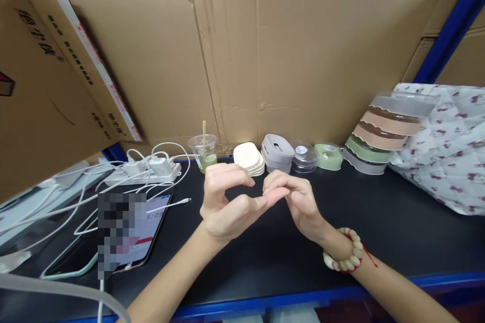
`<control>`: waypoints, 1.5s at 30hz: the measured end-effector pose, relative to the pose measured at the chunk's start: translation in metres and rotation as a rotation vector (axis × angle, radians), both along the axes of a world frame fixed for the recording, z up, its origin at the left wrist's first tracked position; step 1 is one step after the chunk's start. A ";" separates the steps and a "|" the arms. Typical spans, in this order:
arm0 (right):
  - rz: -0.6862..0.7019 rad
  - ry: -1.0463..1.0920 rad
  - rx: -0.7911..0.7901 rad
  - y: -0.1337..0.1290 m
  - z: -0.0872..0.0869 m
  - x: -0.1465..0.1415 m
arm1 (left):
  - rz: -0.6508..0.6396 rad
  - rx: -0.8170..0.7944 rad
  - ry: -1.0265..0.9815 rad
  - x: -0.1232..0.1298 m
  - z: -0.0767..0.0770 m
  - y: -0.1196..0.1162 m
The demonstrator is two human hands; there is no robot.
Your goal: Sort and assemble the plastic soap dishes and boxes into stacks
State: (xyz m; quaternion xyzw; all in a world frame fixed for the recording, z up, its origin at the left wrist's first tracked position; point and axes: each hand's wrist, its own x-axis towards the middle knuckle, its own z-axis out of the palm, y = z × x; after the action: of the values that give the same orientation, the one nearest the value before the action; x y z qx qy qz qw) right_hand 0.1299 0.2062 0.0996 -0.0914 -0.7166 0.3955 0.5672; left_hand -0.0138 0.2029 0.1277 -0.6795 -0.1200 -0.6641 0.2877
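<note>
My left hand is raised above the black tabletop, its index finger curved and apart from its thumb. No object shows in it. My right hand meets it from the right, with bent fingers pressed against the outstretched fingertips of the left. Just what lies between the touching fingertips is hidden. A beaded bracelet with red string circles the right wrist. Behind the hands stand a stack of cream lids, grey lidded containers, a clear round container and a green container.
A plastic cup with a straw stands at the back. At left lie a phone, a power strip and white cables. Stacked coloured containers lean by a patterned bag. A cardboard wall closes the back.
</note>
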 end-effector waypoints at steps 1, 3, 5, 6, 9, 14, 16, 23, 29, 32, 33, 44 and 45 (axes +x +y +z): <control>0.000 -0.011 0.024 -0.001 0.002 0.000 | 0.003 0.011 -0.007 0.000 0.000 0.000; -0.005 -0.035 0.047 -0.004 0.004 0.001 | 0.006 0.025 -0.022 0.000 0.000 0.001; -0.003 -0.050 0.041 -0.006 0.006 0.000 | 0.002 0.031 -0.041 0.000 0.000 0.001; 0.001 -0.054 0.035 -0.007 0.006 0.000 | 0.001 0.036 -0.048 0.000 0.000 0.001; -0.005 -0.050 0.018 -0.009 0.004 -0.001 | -0.008 0.028 -0.043 0.000 0.000 0.000; -0.039 -0.022 -0.027 -0.009 0.002 -0.002 | -0.048 -0.037 -0.037 0.001 0.000 -0.002; -0.031 -0.023 -0.026 -0.008 0.003 -0.003 | -0.054 -0.048 -0.039 0.001 0.000 -0.002; -0.186 -0.076 -0.032 0.001 0.005 -0.001 | 0.012 -0.100 -0.009 -0.002 -0.004 0.006; -0.385 -0.199 0.033 0.015 0.009 0.006 | 0.138 -0.046 0.004 -0.004 -0.012 0.030; -0.564 -0.246 0.079 0.026 0.011 0.016 | 0.216 -0.047 0.045 -0.004 -0.017 0.039; -0.656 -0.265 0.107 0.031 0.012 0.022 | 0.238 -0.061 0.065 -0.005 -0.019 0.040; -1.592 -0.548 -0.090 0.063 0.078 0.128 | 0.148 -0.339 0.401 0.009 -0.067 0.043; -1.625 -0.549 -0.102 0.060 0.089 0.139 | 0.112 -0.369 0.416 0.012 -0.072 0.044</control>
State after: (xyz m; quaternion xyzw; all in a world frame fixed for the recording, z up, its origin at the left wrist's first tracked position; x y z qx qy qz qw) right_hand 0.2685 0.2666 0.1883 -0.6940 -0.5220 -0.1379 0.4764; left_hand -0.0015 0.2469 0.0554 -0.8343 -0.2147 -0.4606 0.2137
